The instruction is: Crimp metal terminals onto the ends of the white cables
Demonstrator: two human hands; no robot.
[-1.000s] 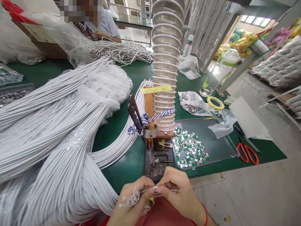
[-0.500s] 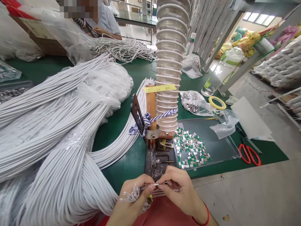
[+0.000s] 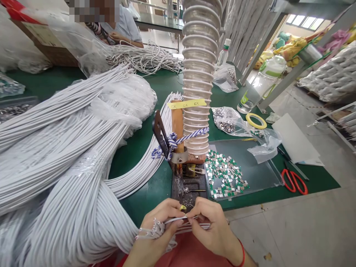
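My left hand (image 3: 161, 224) is closed round a bunch of thin white cables (image 3: 151, 230), whose cut ends fan out by the base of the thumb. One white cable (image 3: 175, 219) runs from it toward my right hand (image 3: 207, 224), whose thumb and forefinger pinch that cable's end. The fingertips of both hands nearly meet. More cable lengths pass beneath the right fingers. Just beyond the fingertips lies the dark base of a soldering stand (image 3: 191, 194), flecked with bits of metal. A small yellow piece (image 3: 183, 207) shows by the left fingertips.
A clear ribbed hose (image 3: 197, 74) rises behind the stand. Small green-and-silver connectors (image 3: 226, 176) lie on a clear sheet at right, near red-handled scissors (image 3: 294, 181). Large white cable bundles (image 3: 83, 196) cover the left side. A co-worker (image 3: 122, 26) sits across the table.
The left fingers have shifted slightly, and more of the single cable shows between the hands. The yellow piece now appears above the left fingertips instead of below them. The view has moved a little.
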